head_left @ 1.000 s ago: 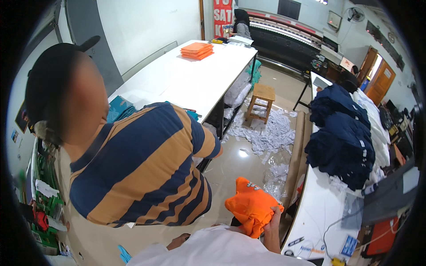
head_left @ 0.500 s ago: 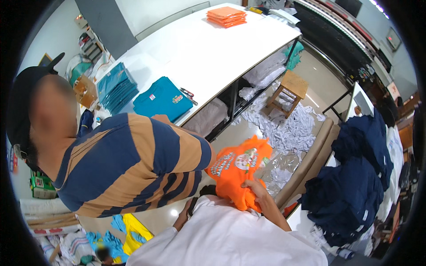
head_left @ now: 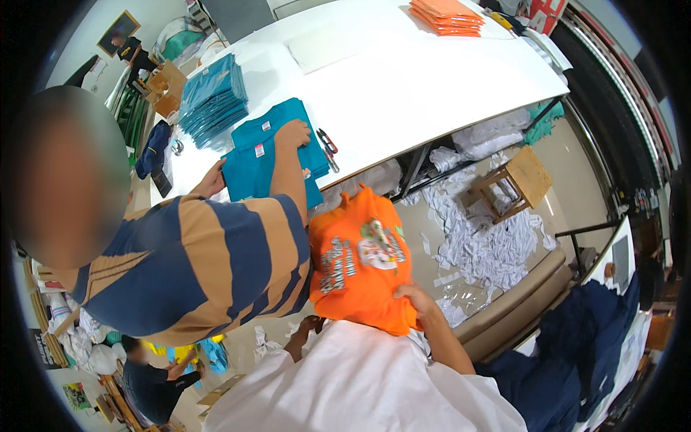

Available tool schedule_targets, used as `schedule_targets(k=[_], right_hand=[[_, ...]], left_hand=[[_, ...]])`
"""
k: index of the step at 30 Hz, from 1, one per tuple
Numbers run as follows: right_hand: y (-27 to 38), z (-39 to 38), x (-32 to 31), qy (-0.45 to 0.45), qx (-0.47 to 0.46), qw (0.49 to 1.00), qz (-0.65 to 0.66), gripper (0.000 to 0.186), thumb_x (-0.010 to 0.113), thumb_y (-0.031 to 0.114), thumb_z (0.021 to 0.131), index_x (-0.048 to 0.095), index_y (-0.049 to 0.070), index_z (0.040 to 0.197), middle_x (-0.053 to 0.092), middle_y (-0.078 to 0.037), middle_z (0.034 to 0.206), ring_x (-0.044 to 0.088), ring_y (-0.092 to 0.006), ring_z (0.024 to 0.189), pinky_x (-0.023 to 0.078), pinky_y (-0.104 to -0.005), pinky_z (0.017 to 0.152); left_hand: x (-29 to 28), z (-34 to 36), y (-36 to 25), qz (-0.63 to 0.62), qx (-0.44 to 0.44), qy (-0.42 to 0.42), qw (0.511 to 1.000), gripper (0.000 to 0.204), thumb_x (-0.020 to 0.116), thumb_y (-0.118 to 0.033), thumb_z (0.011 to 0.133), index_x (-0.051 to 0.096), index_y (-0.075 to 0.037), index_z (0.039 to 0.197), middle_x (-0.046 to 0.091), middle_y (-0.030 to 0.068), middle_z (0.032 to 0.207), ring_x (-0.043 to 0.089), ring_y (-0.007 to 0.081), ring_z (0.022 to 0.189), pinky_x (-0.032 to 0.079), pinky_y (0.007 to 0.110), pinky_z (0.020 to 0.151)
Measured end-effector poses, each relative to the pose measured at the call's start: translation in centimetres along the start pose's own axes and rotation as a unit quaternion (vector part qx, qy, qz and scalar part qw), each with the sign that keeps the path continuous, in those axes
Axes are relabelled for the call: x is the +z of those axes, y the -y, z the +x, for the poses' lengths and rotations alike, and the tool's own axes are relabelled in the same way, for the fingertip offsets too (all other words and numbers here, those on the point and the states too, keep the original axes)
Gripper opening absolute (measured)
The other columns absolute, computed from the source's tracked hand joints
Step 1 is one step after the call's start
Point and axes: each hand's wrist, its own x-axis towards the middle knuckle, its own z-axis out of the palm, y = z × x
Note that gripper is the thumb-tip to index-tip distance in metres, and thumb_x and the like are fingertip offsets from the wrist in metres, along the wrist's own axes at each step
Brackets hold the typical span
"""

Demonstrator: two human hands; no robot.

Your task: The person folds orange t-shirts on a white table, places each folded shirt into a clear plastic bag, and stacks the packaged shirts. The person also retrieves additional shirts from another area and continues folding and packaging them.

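Note:
A bundled orange T-shirt (head_left: 358, 270) with a printed front hangs before my white-clothed body. My right hand (head_left: 417, 301) is closed on its lower right edge, thumb on top. Low at the bundle's left side is my left hand (head_left: 309, 327), in shadow and partly behind the cloth, so its fingers do not show. Close on my left stands a co-worker in a striped shirt (head_left: 216, 252). One of that person's hands (head_left: 291, 135) lies on the teal T-shirts (head_left: 248, 173) on the table; the other (head_left: 211, 180) is at their left edge.
The white table (head_left: 389, 86) carries packed teal shirts (head_left: 212, 101), packed orange shirts (head_left: 448, 16) and red-handled snips (head_left: 327, 141). A wooden stool (head_left: 529, 176) stands among white scraps (head_left: 475, 237) on the floor. Navy garments (head_left: 576, 345) are piled at right. Another person (head_left: 155, 385) is at lower left.
The view has swung left. The orange shirt has shifted left and shows more of its front. The co-worker's hands now show on the teal shirts, where a second one lies over the first.

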Motion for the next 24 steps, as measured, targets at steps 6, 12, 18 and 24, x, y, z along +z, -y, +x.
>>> schedule_targets(k=[6,12,18,24], right_hand=[[2.1,-0.8,-9.7,-0.131,-0.016,0.985,0.108,0.031,0.061,0.001,0.08,0.065,-0.001,0.111,0.072,-0.009,0.101,0.072,-0.0236,0.093,0.062,-0.0391,0.085],[11.1,-2.5,-15.3,-0.173,-0.143,0.968,0.111,0.05,0.062,0.003,0.081,0.057,0.001,0.13,0.065,-0.013,0.125,0.065,-0.0295,0.119,0.056,-0.0463,0.101],[25.8,-7.4,-18.5,-0.126,-0.185,0.947,0.229,0.051,0.058,0.006,0.085,0.053,0.001,0.135,0.065,-0.016,0.13,0.065,-0.0338,0.12,0.054,-0.05,0.106],[41.1,-11.6,-14.2,-0.126,-0.346,0.907,0.204,0.051,0.058,0.015,0.089,0.055,0.0,0.137,0.063,-0.016,0.138,0.064,-0.0339,0.124,0.051,-0.0508,0.11]], left_hand=[[2.1,4.1,-3.7,0.069,0.006,0.024,0.997,0.044,0.066,-0.036,0.094,0.073,-0.004,0.123,0.073,0.0178,0.123,0.068,0.0308,0.117,0.051,0.039,0.099],[4.6,8.2,-9.9,-0.125,-0.034,-0.126,0.984,0.043,0.064,-0.035,0.097,0.072,-0.002,0.124,0.073,0.0188,0.122,0.067,0.0304,0.116,0.05,0.036,0.1],[7.9,14.7,-28.5,-0.15,0.049,-0.005,0.987,0.051,0.061,-0.04,0.102,0.065,-0.002,0.136,0.068,0.0127,0.134,0.06,0.0242,0.125,0.046,0.035,0.106],[8.8,17.8,-58.9,0.074,0.303,0.213,0.926,0.056,0.049,-0.049,0.108,0.058,-0.01,0.148,0.057,0.0146,0.151,0.055,0.0283,0.138,0.04,0.039,0.116]])
